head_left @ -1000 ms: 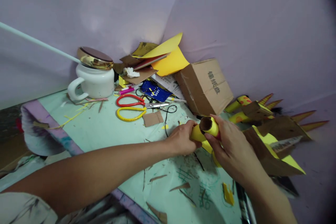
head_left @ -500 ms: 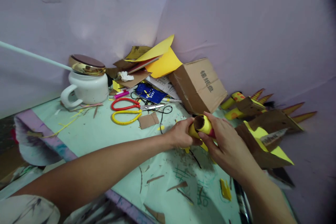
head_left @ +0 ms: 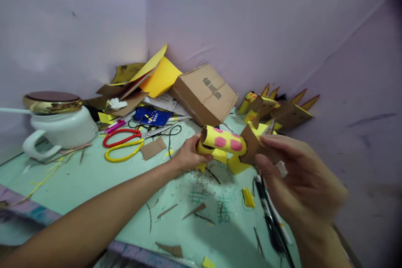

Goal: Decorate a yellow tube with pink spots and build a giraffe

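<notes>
My left hand point(head_left: 187, 155) grips the open end of a yellow paper tube with pink spots point(head_left: 223, 140), held a little above the pale green table top point(head_left: 94, 176). A brown cardboard piece point(head_left: 253, 147) with yellow paper under it joins the tube's right end. My right hand point(head_left: 297, 178) is shut on that cardboard piece, fingers curled over its top edge. Below the tube, small yellow paper legs hang down toward the table.
Red and yellow scissors point(head_left: 125, 146) lie left of the hands. A white mug with a gold lid point(head_left: 59, 123) stands at far left. A cardboard box point(head_left: 204, 92), yellow sheets point(head_left: 158, 77), a blue packet point(head_left: 150, 116) and more cardboard craft figures point(head_left: 282, 111) sit at the back. Black pens point(head_left: 270, 217) lie under my right hand.
The view has swung right. My right hand has slid off the tube's open end to the cardboard piece, and the tube has turned so its pink spots show.
</notes>
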Available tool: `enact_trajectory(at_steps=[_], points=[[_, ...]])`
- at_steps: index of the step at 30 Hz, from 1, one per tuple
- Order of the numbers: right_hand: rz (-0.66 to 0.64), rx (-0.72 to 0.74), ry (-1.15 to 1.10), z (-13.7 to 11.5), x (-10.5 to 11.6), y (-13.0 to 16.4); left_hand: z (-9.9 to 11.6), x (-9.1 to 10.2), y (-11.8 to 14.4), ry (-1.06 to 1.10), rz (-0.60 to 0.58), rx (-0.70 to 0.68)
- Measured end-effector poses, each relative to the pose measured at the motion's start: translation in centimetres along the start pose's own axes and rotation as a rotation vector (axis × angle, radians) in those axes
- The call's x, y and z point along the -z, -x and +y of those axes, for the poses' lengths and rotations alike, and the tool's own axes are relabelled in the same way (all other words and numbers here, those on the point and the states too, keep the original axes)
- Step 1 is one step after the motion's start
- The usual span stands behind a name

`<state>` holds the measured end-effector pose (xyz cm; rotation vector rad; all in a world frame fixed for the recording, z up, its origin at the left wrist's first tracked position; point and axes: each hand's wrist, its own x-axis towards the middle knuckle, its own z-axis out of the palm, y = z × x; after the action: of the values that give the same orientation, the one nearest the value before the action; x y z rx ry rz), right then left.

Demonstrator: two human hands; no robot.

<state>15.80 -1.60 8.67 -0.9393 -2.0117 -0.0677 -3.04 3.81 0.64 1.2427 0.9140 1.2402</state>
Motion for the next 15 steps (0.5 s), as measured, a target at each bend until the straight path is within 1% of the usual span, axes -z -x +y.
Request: enact_trajectory(at_steps=[2, 4, 7, 10, 12, 15], points=[[-0.071, 0.053, -0.049, -0.3, -0.7, -1.4, 0.1, 0.1, 0.0, -0.04, -0.006, -0.002], [-0.195, 0.112, -0.014, -0.7, -1.7, -2.8, 0.2, 0.3, 0.1, -0.096, -0.008, -0.018], [-0.381, 0.144, 0.111, -0.8, -3.3, -4.0, 0.1, 0.5, 0.1, -0.144, -0.026, -0.055], [-0.545, 0.118, 0.267, -0.2, -4.4, -4.2, -0.1, 0.5, 0.1, -0.133, -0.031, -0.051], [-0.592, 0.101, 0.321, 0.3, -4.6, -4.1, -0.1, 0.3, 0.1, -0.137, -0.019, -0.037], [-0.564, 0.116, 0.324, 0.7, -4.7, -3.9, 0.0, 0.1, 0.2, -0.135, -0.015, -0.035]])
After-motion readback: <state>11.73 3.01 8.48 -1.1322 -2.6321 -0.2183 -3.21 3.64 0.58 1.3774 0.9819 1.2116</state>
